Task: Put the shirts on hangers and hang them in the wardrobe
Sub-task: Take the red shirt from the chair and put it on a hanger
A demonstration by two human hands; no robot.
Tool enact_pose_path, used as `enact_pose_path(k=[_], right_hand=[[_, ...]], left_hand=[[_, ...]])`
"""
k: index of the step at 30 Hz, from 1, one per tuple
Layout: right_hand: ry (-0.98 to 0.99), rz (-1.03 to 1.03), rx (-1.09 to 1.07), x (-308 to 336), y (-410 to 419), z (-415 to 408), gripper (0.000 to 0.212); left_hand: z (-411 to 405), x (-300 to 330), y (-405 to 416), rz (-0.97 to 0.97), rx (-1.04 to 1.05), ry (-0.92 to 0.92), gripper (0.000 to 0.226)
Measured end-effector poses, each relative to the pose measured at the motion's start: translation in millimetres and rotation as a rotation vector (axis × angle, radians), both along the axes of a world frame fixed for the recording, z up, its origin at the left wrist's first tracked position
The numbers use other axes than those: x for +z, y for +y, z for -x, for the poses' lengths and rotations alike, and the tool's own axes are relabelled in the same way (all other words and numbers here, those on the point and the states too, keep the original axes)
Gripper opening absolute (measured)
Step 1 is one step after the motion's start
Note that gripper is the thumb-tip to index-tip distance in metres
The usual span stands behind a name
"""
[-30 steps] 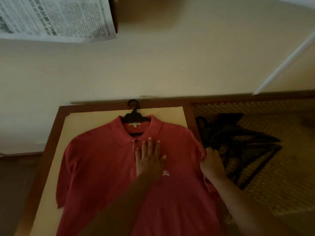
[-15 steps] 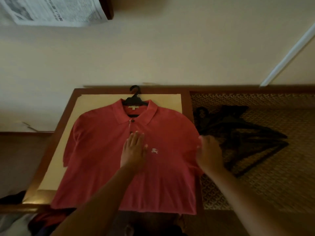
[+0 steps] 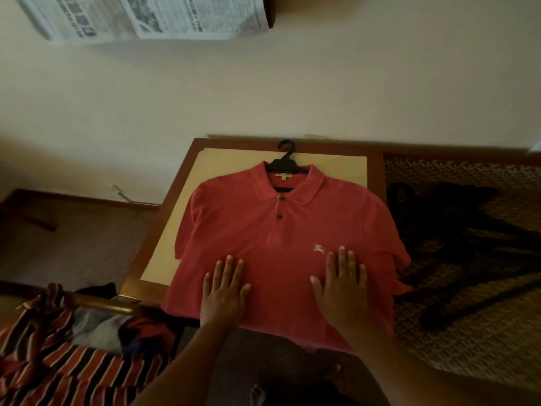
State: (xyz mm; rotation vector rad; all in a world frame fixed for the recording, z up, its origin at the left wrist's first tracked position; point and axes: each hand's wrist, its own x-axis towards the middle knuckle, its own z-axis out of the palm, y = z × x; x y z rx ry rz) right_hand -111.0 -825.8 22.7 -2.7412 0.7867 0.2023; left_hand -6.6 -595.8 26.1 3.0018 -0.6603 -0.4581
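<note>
Shirt [image 3: 281, 244] on table [image 3: 152, 244] w/ hanger [image 3: 285, 162] in collar — spare hangers [image 3: 456, 230] right, clothes pile [image 3: 73, 347] front-left.

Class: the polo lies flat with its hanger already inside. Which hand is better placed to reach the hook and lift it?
Probably the right hand: it lies slightly nearer the hanger hook than the left hand.

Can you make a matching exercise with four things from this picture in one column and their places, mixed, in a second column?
Things:
1. red polo shirt
2. black hanger
3. striped shirt
4. spare hangers

Places:
A. piled at the lower left, off the table
B. spread flat on the table under both hands
C. heaped on the woven mat to the right
D. inside the collar, hook pointing at the wall

Pairs: 1-B, 2-D, 3-A, 4-C

The left hand and right hand lie flat on the shirt.
</note>
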Motion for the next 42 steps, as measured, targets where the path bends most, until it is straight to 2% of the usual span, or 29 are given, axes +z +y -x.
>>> enact_pose_path(k=[2,5,10,12,14,16,18,19,21,23,25,28,30,32,33,36,37,39,41,42], right_hand=[[-0.037,-0.025,0.056,3,34,-21,0.072],[-0.028,-0.06,0.136,3,77,-43,0.07],[0.01,0.05,0.199,-11,78,-42,0.072],[0.02,0.066,0.143,-10,79,-44,0.072],[0.019,0.043,0.028,-4,92,-57,0.079],[-0.002,0.032,-0.03,0,116,-80,0.078],[-0.026,0.028,-0.016,3,145,-113,0.07],[-0.042,0.022,-0.007,5,160,-131,0.07],[-0.053,-0.007,0.001,9,181,-166,0.077],[-0.038,-0.029,0.001,8,192,-191,0.083],[0.004,-0.023,-0.024,5,191,-205,0.091],[0.077,0.002,-0.053,3,185,-214,0.113],[0.086,0.016,-0.065,3,185,-217,0.107],[0.062,0.016,-0.093,4,187,-221,0.104],[0.053,0.019,-0.097,5,189,-225,0.105],[0.044,0.034,-0.08,2,191,-238,0.109],[0.054,0.035,-0.076,1,192,-241,0.108],[0.086,0.038,-0.069,-1,192,-248,0.099],[0.099,0.039,-0.073,-2,193,-252,0.092],[0.106,0.044,-0.078,-2,193,-253,0.091]], left_hand=[[-1,-1,-12,0.068,0.011,-0.012,0.08],[-6,-7,-22,0.053,-0.011,-0.011,0.069],[-29,-12,18,0.065,-0.113,-0.048,0.064],[-43,-8,44,0.114,-0.136,-0.088,0.061],[-67,-2,65,0.238,-0.029,-0.114,0.066],[-99,5,80,0.396,0.27,-0.047,0.061],[-132,10,88,0.442,0.512,-0.022,0.054],[-146,12,89,0.385,0.532,-0.016,0.051],[-166,10,87,0.268,0.425,-0.001,0.041],[-176,8,86,0.28,0.325,-0.013,0.027],[-190,13,92,0.451,0.34,0.025,0.013],[-241,34,107,0.89,0.729,0.211,0.009],[-285,39,127,1.039,0.916,0.239,0.016],[-315,39,147,1.207,0.97,0.432,0.019],[-321,36,155,1.212,0.959,0.562,0.022],[-308,25,161,0.862,0.828,0.876,0.044],[-299,20,159,0.821,0.795,0.936,0.05],[-284,10,152,0.853,0.728,0.914,0.042],[-276,7,147,0.801,0.67,0.715,0.016],[-275,7,147,0.738,0.65,0.609,0.015]])
